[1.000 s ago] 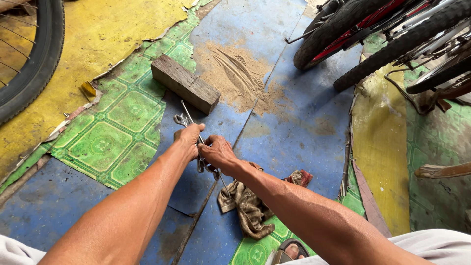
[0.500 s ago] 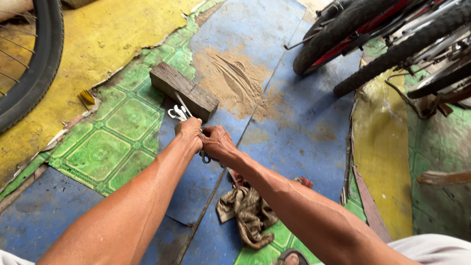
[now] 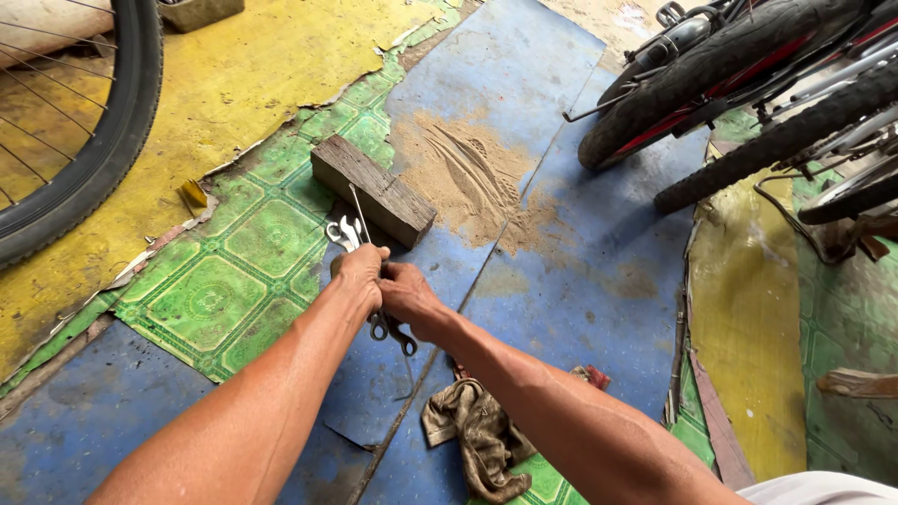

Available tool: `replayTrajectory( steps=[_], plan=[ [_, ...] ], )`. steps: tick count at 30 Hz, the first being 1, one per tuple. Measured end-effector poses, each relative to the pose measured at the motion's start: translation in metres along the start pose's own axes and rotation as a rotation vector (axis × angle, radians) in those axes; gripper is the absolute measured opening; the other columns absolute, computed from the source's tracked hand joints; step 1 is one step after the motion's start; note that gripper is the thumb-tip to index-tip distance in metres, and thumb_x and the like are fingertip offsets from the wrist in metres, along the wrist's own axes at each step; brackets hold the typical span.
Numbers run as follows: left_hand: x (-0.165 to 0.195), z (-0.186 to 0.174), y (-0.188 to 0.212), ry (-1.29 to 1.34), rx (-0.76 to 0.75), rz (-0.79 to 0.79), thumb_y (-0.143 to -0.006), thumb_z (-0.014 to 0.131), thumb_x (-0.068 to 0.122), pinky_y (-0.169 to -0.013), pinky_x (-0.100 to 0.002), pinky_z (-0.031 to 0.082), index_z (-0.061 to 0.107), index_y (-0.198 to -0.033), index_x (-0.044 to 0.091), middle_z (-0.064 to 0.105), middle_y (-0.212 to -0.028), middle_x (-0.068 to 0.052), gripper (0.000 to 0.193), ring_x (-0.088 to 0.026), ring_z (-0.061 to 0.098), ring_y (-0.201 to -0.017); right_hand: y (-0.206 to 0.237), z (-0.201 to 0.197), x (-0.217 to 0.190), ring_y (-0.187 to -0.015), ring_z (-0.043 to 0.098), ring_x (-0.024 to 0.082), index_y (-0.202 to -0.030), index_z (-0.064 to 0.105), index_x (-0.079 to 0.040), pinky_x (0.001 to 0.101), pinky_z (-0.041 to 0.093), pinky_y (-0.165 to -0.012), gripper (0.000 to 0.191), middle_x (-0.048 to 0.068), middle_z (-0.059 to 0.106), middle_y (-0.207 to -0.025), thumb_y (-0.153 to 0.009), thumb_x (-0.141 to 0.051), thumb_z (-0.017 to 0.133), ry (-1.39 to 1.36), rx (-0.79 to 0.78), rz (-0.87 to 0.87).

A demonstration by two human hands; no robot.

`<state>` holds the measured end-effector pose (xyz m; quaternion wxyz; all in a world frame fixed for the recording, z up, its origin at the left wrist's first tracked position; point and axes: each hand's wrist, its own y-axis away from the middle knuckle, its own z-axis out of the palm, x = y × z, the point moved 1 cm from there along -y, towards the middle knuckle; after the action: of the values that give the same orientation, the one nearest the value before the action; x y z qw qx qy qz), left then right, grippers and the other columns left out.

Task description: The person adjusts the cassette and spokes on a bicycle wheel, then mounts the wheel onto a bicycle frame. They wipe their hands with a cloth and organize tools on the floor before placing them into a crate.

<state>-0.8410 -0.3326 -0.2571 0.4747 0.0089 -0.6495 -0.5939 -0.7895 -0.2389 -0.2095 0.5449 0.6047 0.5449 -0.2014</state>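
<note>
Low over the floor (image 3: 561,309), near the middle of the view: left hand (image 3: 360,271) and right hand (image 3: 407,295) pressed close together, both clenched around a small bundle of wrenches (image 3: 341,231). Open-end heads sticking out above the left fist, ring ends hanging out below the right one. Beside the heads, a thin metal rod (image 3: 358,210) pointing up toward the wooden block (image 3: 374,190), its upper end lying across the block's edge; held or only resting there, cannot tell, since the fingers hide the lower end.

Seems to be a step of gathering or sorting the tools in the fists, with nothing yet set apart. For any further move with them: a firm grip from one hand, so the other can come free and pick out one piece, and care that the rod does not slip out.

Around the hands: a patch of sand (image 3: 468,173) beyond the block, a dirty rag (image 3: 477,425) just beside the right forearm, a bicycle wheel (image 3: 122,131) far left, parked bicycles (image 3: 730,65) upper right.
</note>
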Motion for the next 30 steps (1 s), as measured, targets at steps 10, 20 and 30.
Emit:
replayTrajectory(
  steps=[10,20,30],
  plan=[
    [0.013,-0.007,0.013,-0.069,-0.114,-0.005,-0.085,0.073,0.007,-0.073,-0.052,0.053,0.069,-0.108,-0.01,0.071,-0.104,-0.021,0.029,-0.029,0.065,-0.083,-0.009,0.0,0.003,-0.079,0.064,0.017,-0.104,0.066,-0.001,0.0342,0.055,-0.066,0.02,0.009,0.067,-0.091,-0.098,-0.018,0.056,0.15,-0.168,-0.329],
    [0.113,-0.002,0.162,-0.078,-0.251,-0.073,-0.094,0.063,0.018,-0.065,-0.058,0.054,0.06,-0.1,-0.006,0.063,-0.09,-0.02,0.025,-0.032,0.063,-0.073,0.086,-0.055,-0.161,-0.056,0.052,0.011,-0.103,0.064,-0.003,0.0306,0.041,-0.047,0.037,0.003,0.059,-0.071,-0.102,-0.039,0.054,-0.201,-0.204,0.103],
    [0.214,0.011,0.328,0.09,-0.276,0.055,-0.099,0.056,0.023,-0.057,-0.041,0.048,0.063,-0.088,0.006,0.062,-0.076,-0.007,0.022,-0.021,0.058,-0.064,0.202,-0.129,-0.342,-0.062,0.056,0.013,-0.093,0.058,0.0,0.0321,0.048,-0.052,0.04,0.006,0.061,-0.076,-0.105,-0.038,0.057,-0.188,-0.167,-0.02]
  ],
)
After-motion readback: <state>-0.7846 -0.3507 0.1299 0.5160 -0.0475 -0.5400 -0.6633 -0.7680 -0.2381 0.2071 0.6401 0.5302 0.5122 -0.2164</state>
